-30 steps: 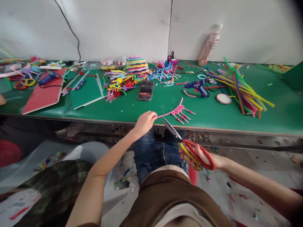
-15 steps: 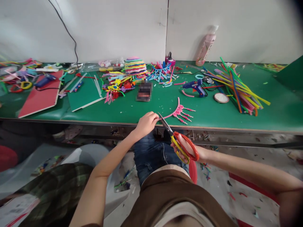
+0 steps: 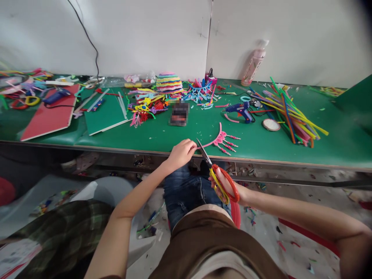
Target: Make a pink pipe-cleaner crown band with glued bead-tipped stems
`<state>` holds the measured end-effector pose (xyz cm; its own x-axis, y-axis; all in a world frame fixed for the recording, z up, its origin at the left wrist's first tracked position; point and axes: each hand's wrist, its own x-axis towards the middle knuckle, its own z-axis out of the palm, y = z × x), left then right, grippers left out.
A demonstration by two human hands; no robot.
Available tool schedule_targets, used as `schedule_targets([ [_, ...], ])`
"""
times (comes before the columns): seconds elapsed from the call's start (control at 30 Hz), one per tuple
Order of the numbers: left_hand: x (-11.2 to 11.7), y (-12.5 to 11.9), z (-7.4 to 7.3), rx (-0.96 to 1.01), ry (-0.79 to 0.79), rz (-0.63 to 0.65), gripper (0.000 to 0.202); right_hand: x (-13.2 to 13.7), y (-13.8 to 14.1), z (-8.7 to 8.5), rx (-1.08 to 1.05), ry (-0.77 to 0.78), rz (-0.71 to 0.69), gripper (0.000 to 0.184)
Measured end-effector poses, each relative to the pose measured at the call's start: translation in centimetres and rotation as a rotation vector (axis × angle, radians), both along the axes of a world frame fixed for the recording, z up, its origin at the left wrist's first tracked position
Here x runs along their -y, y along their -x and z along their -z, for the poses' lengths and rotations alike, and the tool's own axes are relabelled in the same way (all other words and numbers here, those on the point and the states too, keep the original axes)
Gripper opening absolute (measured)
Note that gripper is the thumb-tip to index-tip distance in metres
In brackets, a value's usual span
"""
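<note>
Head view. Left hand (image 3: 183, 154) at the near edge of the table (image 3: 139, 138), grip pressed together, pinching one end of the pink strip (image 3: 218, 140). Strip curves away to the right and up, lying on green surface just inside the edge; its beaded strands (image 3: 228, 147) fan out to the right, the lowest ending near the front rim. Right hand (image 3: 225, 185) wrapped round the handles of the scissors (image 3: 210, 165), beyond the rim and over the jeans (image 3: 200, 190). Blades angle up and left across the rim, meeting the strip just beside the left fingertips; cannot tell whether it sits between them.

Room: a band of green surface runs leftward from the left hand to the green board (image 3: 107, 112). Behind the hand, more green, then a dark blurred object (image 3: 178, 114). Beyond the strip's upper end, the glue gun (image 3: 243, 111), near it. Broad green stretch right of the strands, bounded at the back by a round white disc (image 3: 271, 124) and a bundle of coloured sticks (image 3: 293, 112). Wall (image 3: 145, 35) closes off the far edge.
</note>
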<state>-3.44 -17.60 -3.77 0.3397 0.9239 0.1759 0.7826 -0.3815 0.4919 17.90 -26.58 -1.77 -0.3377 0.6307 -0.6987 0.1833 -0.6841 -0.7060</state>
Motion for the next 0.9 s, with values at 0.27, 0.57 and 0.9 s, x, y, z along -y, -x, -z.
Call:
schedule_targets([
  [0.27,-0.1,0.1,0.0,0.001,-0.014,0.013,0.018,-1.1,-0.2,0.5,-0.040,0.009,-0.103,0.063],
  [0.57,-0.6,0.0,0.4,0.043,-0.033,-0.007,0.018,-2.7,-1.1,1.8,0.093,-0.256,-0.252,0.062],
  [0.9,-1.5,0.9,0.3,0.230,0.023,-0.064,0.014,-3.4,-8.1,0.0,0.539,-0.718,-0.222,0.052],
])
